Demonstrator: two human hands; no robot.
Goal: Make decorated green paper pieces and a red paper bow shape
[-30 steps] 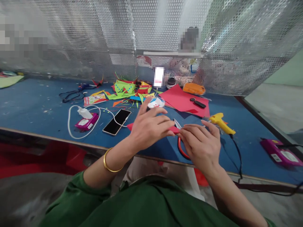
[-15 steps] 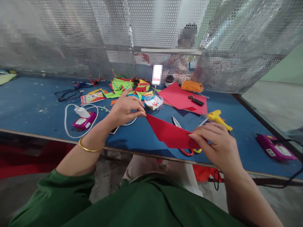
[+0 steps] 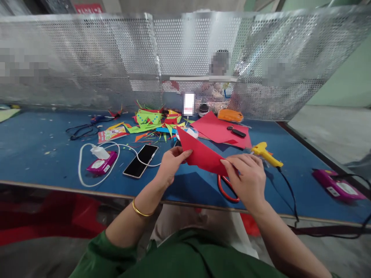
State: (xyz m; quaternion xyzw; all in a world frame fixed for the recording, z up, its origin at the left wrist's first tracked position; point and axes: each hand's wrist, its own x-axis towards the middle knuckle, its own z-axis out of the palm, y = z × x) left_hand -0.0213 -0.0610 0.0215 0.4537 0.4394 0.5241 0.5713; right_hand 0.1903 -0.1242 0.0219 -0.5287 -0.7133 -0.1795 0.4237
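Observation:
A folded piece of red paper [image 3: 201, 155] is held up above the front of the blue table, its pointed end toward the upper left. My left hand [image 3: 171, 164] pinches its lower left edge between thumb and fingers. At the right end of the paper, my right hand [image 3: 246, 175] grips it with thumb and fingers. Scissors with a red handle [image 3: 227, 193] lie on the table under the paper; their blades are hidden. Larger red sheets [image 3: 216, 131] lie behind, with a black key fob [image 3: 237, 132] on them.
A yellow glue gun [image 3: 268, 153] with a black cord lies right of my right hand. On the left are a phone [image 3: 141, 160], a purple power socket [image 3: 102, 164] and colourful paper scraps [image 3: 147, 117]. Behind a perforated metal screen [image 3: 116, 54] a person is visible.
My left hand has moved right and down, from the paper's pointed corner to its lower edge. The paper has shifted slightly left, and the phone is now uncovered. The view has tilted up.

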